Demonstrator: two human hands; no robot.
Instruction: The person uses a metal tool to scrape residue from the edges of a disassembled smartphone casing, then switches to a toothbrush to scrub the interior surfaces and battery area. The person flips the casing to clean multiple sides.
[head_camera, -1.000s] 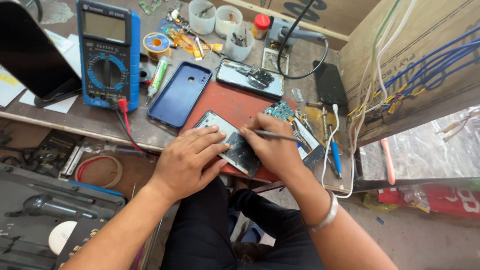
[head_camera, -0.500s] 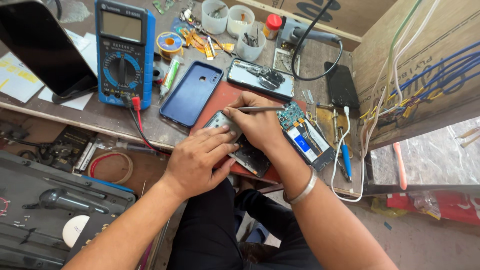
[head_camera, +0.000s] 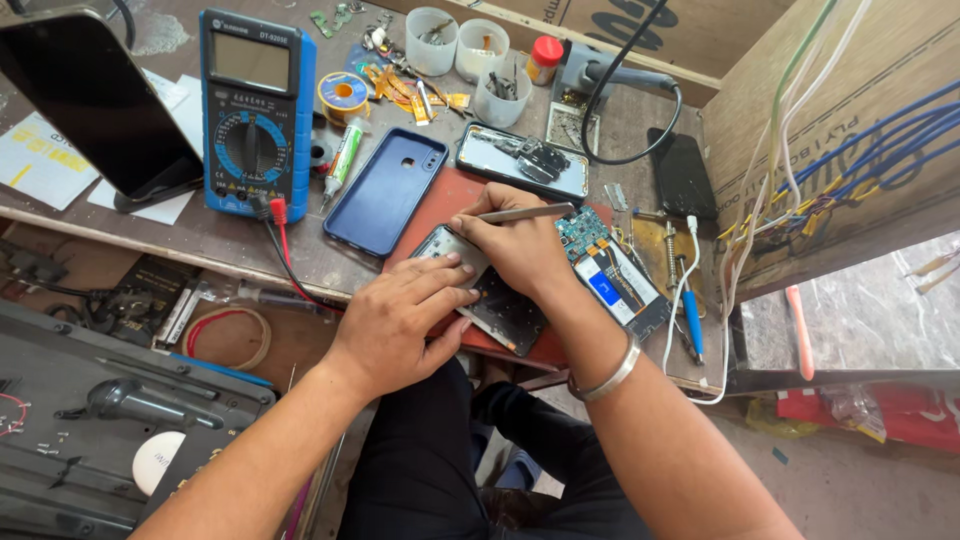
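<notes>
- Opened phone: it lies on the red mat at the front edge of the workbench, its back cover already off, so we count the opening step as done.
- Our left hand lies flat over the near part of the phone, fingers spread and pressing down to steady it rather than closing round it.
- Our right hand is closed in a pen grip on a thin metal tool, which lies nearly level with its working end at the phone's upper corner; the tip is hidden by our fingers, so we cannot tell what it touches.
- Just right of our hands, a second opened handset shows its green circuit board and a blue-labelled part, touching or nearly touching the one we hold.
- The blue back cover rests to the left of the mat, apart from the phone; another dark phone body with a loose part on it sits behind.
- A blue multimeter with its red lead plugged in stands further left, unused at this moment.
- We judge the work to be mid-way: the casing is open and parts are out, the inner work is in hand, and nothing has been refitted.
</notes>
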